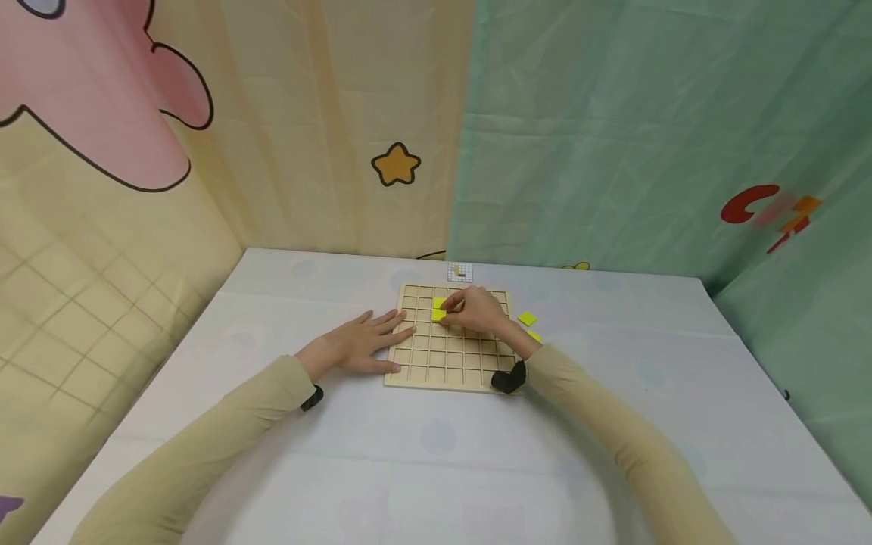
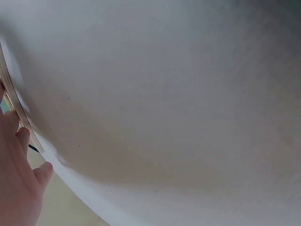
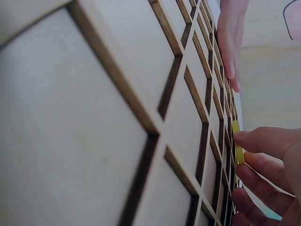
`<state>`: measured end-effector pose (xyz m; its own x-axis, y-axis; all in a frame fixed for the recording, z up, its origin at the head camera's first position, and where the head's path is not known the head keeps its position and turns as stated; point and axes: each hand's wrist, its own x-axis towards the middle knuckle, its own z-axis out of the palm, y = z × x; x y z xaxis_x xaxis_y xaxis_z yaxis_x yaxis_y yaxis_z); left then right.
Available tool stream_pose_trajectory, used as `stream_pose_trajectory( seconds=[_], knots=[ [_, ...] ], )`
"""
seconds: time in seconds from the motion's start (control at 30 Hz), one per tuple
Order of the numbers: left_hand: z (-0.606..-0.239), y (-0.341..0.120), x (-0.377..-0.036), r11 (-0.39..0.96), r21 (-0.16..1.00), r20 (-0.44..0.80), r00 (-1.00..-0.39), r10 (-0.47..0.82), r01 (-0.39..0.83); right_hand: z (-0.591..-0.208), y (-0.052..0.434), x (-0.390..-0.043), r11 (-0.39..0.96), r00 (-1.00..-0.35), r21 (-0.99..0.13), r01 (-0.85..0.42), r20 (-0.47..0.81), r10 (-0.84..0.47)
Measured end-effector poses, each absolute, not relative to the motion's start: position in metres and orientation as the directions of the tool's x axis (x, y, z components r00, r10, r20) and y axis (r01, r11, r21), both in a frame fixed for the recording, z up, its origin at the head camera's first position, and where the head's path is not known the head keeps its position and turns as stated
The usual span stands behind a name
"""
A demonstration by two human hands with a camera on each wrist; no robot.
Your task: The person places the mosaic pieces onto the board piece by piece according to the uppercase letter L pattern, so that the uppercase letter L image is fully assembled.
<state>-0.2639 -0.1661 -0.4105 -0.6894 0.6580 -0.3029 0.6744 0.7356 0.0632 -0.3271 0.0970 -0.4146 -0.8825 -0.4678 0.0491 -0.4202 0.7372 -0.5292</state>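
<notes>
A pale wooden grid board [image 1: 450,356] lies on the white table. My right hand [image 1: 470,310] rests over its far middle, fingertips [image 3: 249,139] pressing a yellow square tile [image 1: 438,309] into a cell; the tile's edge [image 3: 237,146] shows in the right wrist view. My left hand [image 1: 364,341] lies flat and open on the table, its fingers [image 3: 230,42] touching the board's left edge [image 2: 16,101]. Two more yellow tiles [image 1: 527,319] lie on the table to the right of the board.
A small printed card [image 1: 460,271] lies just beyond the board's far edge. Patterned curtains close in the table at the back and both sides. The white tablecloth [image 1: 436,454] stretches toward me in front of the board.
</notes>
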Motion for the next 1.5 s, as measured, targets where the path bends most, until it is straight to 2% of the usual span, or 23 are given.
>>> stream_pose_trajectory(
  seconds=[1.03,1.3,1.5],
  knots=[
    [-0.406,-0.16,-0.268,0.728,0.059,-0.322,-0.678,0.661,0.683,-0.412,0.101,-0.325,0.729,-0.877,-0.528,-0.436,0.068,-0.476],
    [-0.408,-0.161,-0.268,0.722,0.065,-0.311,-0.674,0.67,0.688,-0.408,0.118,-0.319,0.725,-0.907,-0.568,-0.388,0.097,-0.409],
    [-0.409,-0.164,-0.268,0.725,0.058,-0.316,-0.676,0.666,0.687,-0.396,0.143,-0.315,0.749,-0.929,-0.556,-0.361,0.143,-0.342]
  ],
)
